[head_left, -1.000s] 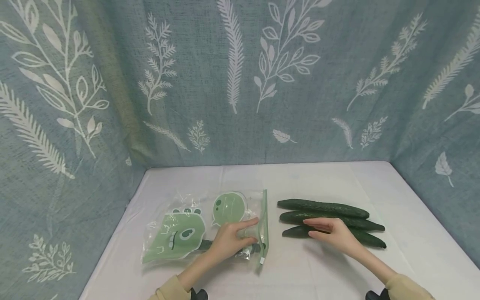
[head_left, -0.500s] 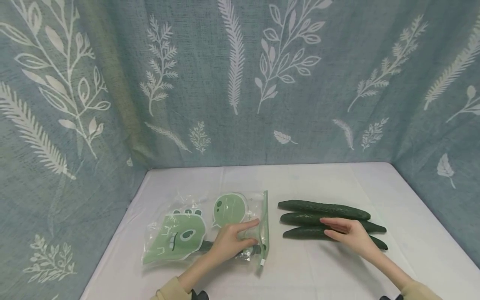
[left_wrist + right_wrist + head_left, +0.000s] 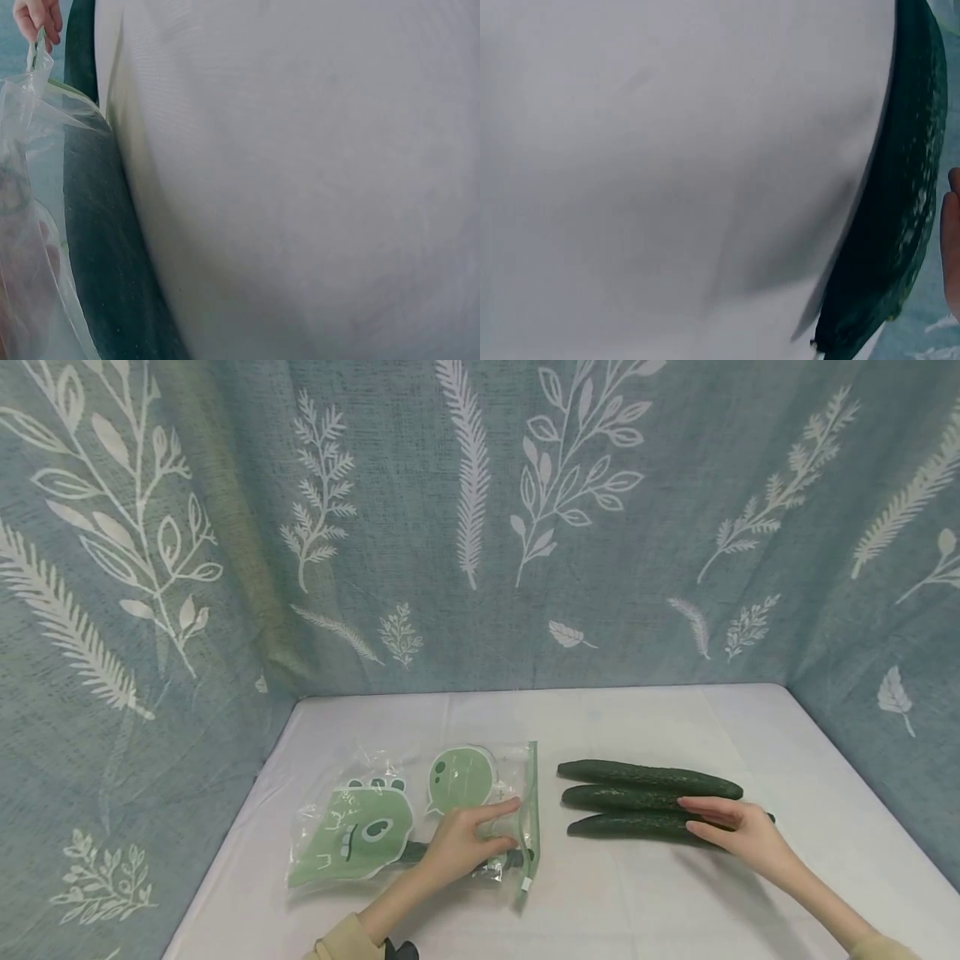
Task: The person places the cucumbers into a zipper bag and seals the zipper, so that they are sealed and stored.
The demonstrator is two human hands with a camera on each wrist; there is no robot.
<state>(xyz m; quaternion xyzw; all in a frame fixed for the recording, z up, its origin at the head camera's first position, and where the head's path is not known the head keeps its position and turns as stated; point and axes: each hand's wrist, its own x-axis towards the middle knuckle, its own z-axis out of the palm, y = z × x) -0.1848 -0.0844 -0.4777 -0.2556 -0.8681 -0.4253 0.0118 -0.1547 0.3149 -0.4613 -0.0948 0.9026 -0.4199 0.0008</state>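
Plastic zip bag (image 3: 375,828) holds a cuke (image 3: 412,852), L hand (image 3: 459,846) nr zip edge (image 3: 533,793).

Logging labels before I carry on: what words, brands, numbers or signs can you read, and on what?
No text can be read in any view.
Bag: cartoon prints; any fine marks near its round green print are too small to read.
Cucumbers: no labels showing.
Backdrop: leaf designs, no words.
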